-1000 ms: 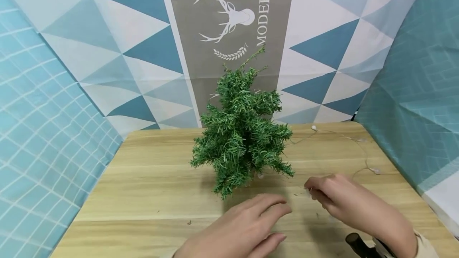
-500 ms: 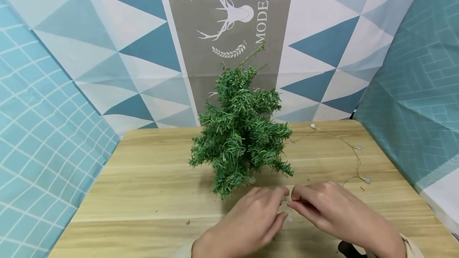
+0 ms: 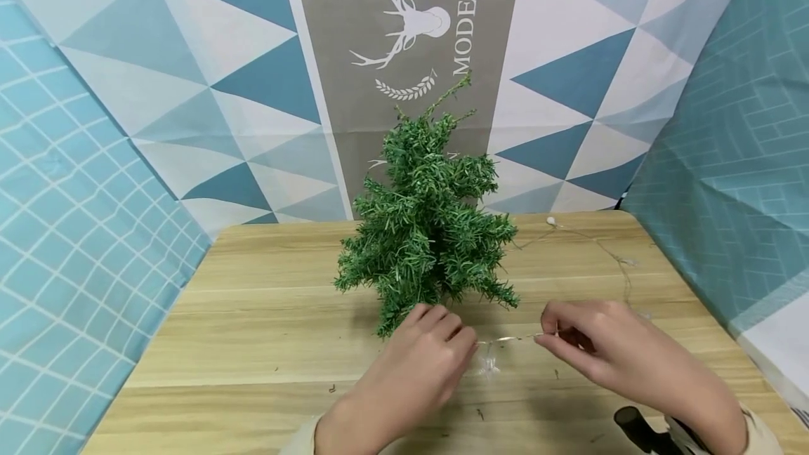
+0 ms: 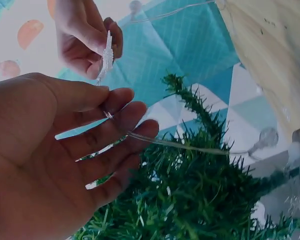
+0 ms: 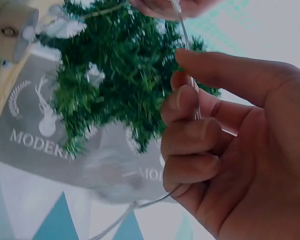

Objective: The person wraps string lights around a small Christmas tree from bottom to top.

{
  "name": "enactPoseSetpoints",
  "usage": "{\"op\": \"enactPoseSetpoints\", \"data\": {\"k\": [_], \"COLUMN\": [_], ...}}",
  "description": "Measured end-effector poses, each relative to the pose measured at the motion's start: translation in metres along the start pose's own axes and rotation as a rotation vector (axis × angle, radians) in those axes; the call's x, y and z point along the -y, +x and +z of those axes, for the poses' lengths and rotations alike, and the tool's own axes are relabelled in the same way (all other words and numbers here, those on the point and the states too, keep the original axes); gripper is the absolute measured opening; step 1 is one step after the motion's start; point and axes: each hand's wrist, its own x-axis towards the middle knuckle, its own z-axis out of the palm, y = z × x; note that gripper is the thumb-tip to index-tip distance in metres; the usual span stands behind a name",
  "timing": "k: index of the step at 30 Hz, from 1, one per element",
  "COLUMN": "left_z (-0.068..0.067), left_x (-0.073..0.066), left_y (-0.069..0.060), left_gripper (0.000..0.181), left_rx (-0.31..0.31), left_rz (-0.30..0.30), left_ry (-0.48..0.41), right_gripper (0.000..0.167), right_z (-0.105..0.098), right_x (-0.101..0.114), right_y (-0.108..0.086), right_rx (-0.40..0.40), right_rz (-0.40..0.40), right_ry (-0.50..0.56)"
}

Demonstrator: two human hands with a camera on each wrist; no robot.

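Observation:
Between my two hands runs a thin fairy-light wire [image 3: 508, 338], drawn nearly straight, just in front of a small artificial Christmas tree [image 3: 430, 230]. My left hand [image 3: 411, 371] pinches it between thumb and fingers, as the left wrist view also shows. My right hand [image 3: 607, 343] grips it with curled fingers; in the right wrist view the wire [image 5: 189, 75] passes through them. A clear ornament-shaped light [image 3: 489, 365] hangs from the wire beside the left fingertips. The left wrist view shows a clear textured light [image 4: 108, 57] near the right fingers.
More wire with small clear bulbs [image 3: 550, 220] lies along the right back of the wooden table [image 3: 253, 343]. Small dark scraps [image 3: 332, 388] are scattered near the front. Patterned cloth walls [image 3: 569, 104] enclose the back and sides. A dark rod [image 3: 635, 427] shows by the right wrist.
My hands came together in front of the tree, then spread apart. The left hand now holds the wire, which stretches to the right hand; earlier the left hand's fingers were loose.

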Motion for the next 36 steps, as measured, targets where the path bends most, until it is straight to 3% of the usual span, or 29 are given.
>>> {"op": "enactPoseSetpoints", "data": {"k": [7, 10, 14, 18, 22, 26, 32, 34, 36], "left_z": [-0.002, -0.004, -0.006, -0.005, -0.001, 0.004, 0.013, 0.014, 0.014], "left_x": [0.01, 0.013, 0.017, 0.019, 0.02, 0.021, 0.027, 0.03, 0.033], "left_y": [0.003, 0.004, 0.004, 0.005, 0.007, 0.009, 0.012, 0.012, 0.011], "left_gripper": [0.004, 0.004, 0.006, 0.005, 0.009, 0.014, 0.011, 0.009, 0.008], "left_rx": [-0.093, -0.145, -0.208, -0.295, -0.383, -0.459, -0.548, -0.578, -0.601], "left_rz": [-0.052, -0.064, -0.086, -0.099, -0.136, -0.194, -0.184, -0.178, -0.182], "left_ry": [0.006, -0.009, -0.04, -0.066, -0.108, -0.15, -0.225, -0.243, -0.252], "right_gripper": [0.043, 0.036, 0.006, 0.025, 0.03, 0.035, 0.03, 0.026, 0.017], "right_z": [-0.015, -0.017, -0.016, -0.012, -0.007, -0.008, -0.025, -0.031, -0.039], "right_x": [-0.001, 0.0, 0.003, 0.008, 0.013, 0.017, 0.018, 0.016, 0.014], "right_y": [-0.005, -0.004, 0.003, 0.006, 0.008, 0.012, 0.014, 0.015, 0.018], "right_rx": [-0.115, -0.23, -0.394, -0.49, -0.546, -0.589, -0.666, -0.654, -0.586], "right_rz": [0.023, -0.043, -0.16, -0.21, -0.226, -0.267, -0.302, -0.303, -0.299], "right_ry": [-0.045, -0.037, 0.001, 0.068, 0.106, 0.074, 0.068, 0.073, 0.098]}}
